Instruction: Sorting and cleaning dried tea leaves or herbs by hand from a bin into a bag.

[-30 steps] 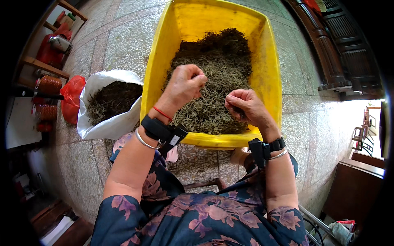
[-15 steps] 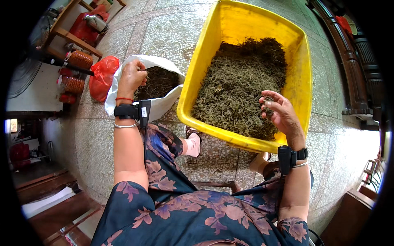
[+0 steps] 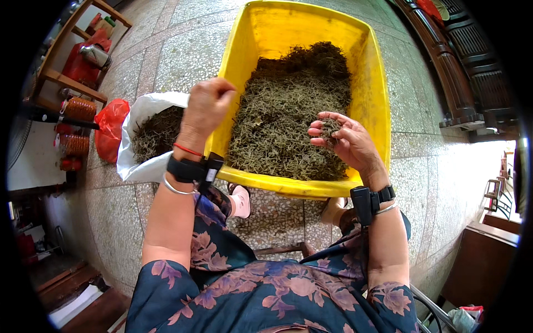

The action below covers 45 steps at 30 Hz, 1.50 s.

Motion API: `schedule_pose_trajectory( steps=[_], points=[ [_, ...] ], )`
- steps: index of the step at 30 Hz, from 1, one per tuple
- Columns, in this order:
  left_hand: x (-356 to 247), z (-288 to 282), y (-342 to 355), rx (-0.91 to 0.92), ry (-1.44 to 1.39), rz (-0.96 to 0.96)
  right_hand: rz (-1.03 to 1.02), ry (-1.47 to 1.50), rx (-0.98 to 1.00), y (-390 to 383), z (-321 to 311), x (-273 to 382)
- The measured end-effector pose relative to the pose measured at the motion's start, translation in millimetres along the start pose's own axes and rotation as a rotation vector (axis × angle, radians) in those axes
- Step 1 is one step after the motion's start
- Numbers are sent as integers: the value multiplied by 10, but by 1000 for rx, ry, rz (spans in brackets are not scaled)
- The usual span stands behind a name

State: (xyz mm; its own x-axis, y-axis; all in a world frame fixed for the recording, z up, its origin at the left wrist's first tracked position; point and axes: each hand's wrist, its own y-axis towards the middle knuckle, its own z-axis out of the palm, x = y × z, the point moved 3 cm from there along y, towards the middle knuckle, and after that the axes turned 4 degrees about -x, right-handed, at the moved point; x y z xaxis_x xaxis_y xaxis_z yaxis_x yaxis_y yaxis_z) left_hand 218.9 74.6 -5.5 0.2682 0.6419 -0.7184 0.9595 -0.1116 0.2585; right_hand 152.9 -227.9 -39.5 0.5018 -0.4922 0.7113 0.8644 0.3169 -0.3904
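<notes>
A deep yellow plastic tub (image 3: 288, 190) holds a heap of dried grey-green plant bits (image 3: 277, 127), darker and piled higher at the far end. Inside the tub's right half, above the heap, my right hand (image 3: 352, 139) is palm up with its fingers curled round a small clump of dried plant bits (image 3: 330, 129). My left hand (image 3: 208, 108) hangs over the tub's left rim, knuckles up and fingers bent in; whatever they may hold is hidden. Left of the tub stands an open white sack (image 3: 129, 144) with darker dried plant matter (image 3: 158, 133) inside.
A red plastic bag (image 3: 110, 127) sits left of the sack, beside jars with orange-brown contents (image 3: 78, 109). A wooden stand (image 3: 75, 80) is at the far left. Dark carved wooden furniture (image 3: 438, 72) lines the right side. My feet (image 3: 240, 201) are by the tub's near edge.
My left hand has moved from the sack's mouth rightward to the tub's left rim. My right hand still holds a clump over the heap, its fingers curled. The whole view has shifted.
</notes>
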Motion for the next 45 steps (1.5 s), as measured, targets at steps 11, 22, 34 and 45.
schedule_pose_trajectory(
  steps=[11, 22, 34, 45],
  points=[
    [-1020, 847, -363, 210, -171, 283, -26, -13, 20, -7, 12, -50],
    [-935, 1024, -388, 143, 18, 348, -43, -8, 97, -20, 89, -54],
    [-873, 936, -333, 250, 53, 261, -1, -82, 32, 68, -78, -131],
    [-845, 853, -239, 320, -172, 64, -33, -40, -68, 25, -77, -66]
  ],
)
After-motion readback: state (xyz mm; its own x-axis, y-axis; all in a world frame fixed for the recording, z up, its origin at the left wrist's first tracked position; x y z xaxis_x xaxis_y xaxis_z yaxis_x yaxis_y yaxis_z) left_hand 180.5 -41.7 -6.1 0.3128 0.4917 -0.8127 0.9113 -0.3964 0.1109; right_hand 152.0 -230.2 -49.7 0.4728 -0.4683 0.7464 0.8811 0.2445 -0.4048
